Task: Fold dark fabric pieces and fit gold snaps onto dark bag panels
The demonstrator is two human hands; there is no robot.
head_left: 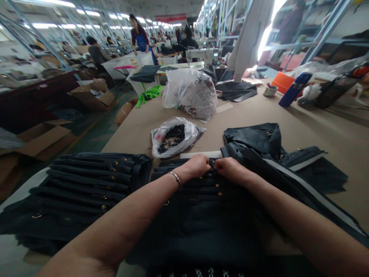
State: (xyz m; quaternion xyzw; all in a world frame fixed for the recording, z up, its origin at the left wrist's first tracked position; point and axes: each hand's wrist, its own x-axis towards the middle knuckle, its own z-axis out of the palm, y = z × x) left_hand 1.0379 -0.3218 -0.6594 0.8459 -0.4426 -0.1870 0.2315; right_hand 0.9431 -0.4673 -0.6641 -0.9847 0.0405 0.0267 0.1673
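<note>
In front of me lies a dark bag panel [184,209] with zips and small gold-coloured fittings. My left hand [198,165], a bracelet at its wrist, is closed at the panel's upper part. Close beside it my right hand [227,168] is closed too, its fingers pinched near the same zip area. What sits between the fingertips is too small to make out. Just beyond the hands stands an open plastic bag [190,140] of small black pieces with metal fittings. To the left is a layered stack of similar dark panels [86,188].
More dark pieces [253,138] with pale strips lie at the right. A large stuffed plastic bag [190,92], a blue bottle [295,89] and a small cup [270,90] stand farther back. Cardboard boxes [92,94] are on the floor at left. Other people work beyond.
</note>
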